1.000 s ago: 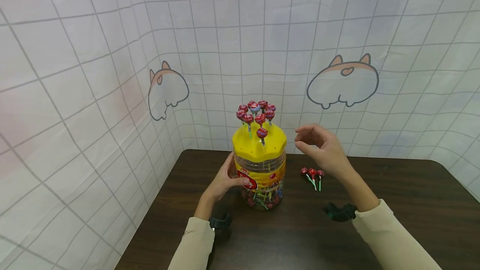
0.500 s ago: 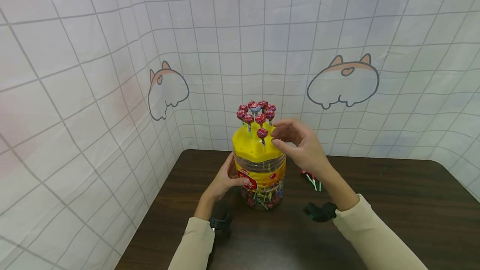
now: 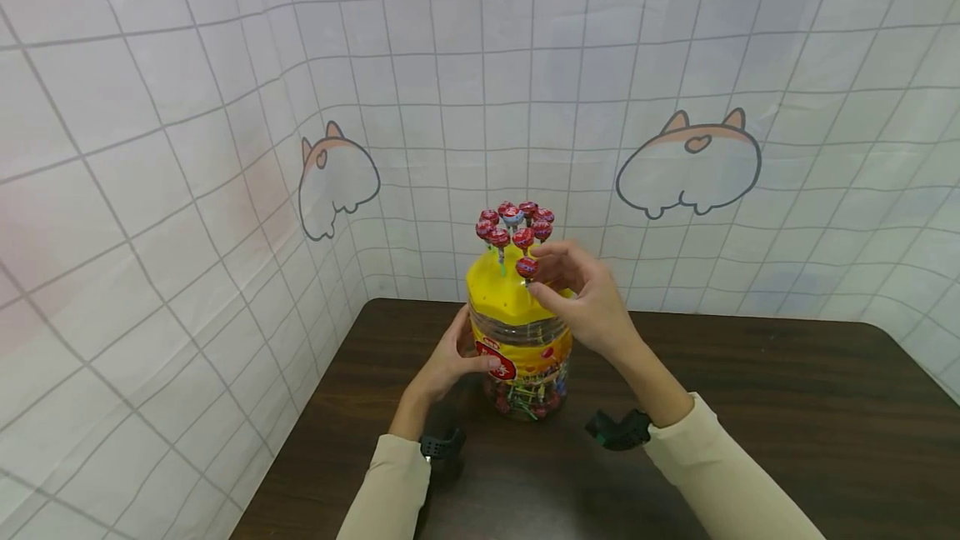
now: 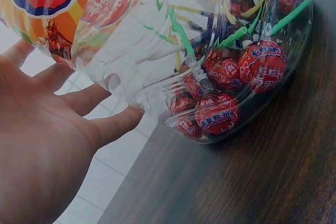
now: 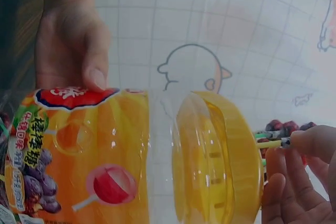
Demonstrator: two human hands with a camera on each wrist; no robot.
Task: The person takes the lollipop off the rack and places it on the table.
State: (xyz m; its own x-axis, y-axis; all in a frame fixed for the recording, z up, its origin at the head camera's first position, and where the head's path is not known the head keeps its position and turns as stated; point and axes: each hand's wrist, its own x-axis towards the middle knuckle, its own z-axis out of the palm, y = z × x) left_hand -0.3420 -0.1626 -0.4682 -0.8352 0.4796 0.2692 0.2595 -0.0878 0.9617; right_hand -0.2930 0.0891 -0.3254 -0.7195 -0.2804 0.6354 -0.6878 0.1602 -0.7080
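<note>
A clear plastic candy jar (image 3: 534, 354) stands upright on the table, with lollipops (image 4: 218, 113) in its bottom. Its yellow lid (image 3: 491, 288) carries several wrapped lollipops (image 3: 498, 237) standing by their sticks. My left hand (image 3: 441, 367) grips the jar's left side, thumb over the label; in the left wrist view its fingers (image 4: 118, 124) reach round the clear wall. At the lid's near right, my right hand (image 3: 588, 297) pinches a red lollipop (image 3: 527, 267) by its stick. In the right wrist view that yellow stick (image 5: 269, 144) meets the lid beside the thumb.
The dark wooden table (image 3: 780, 415) spreads to the right of the jar. Behind it hangs a white grid-patterned cloth (image 3: 480, 65) with cartoon animal prints. Dark bands (image 3: 618, 430) sit at both wrists.
My right hand has moved left from beside the jar to the lollipop on the lid and now pinches it. Its arm now hides the loose lollipops on the table. My left hand keeps its hold.
</note>
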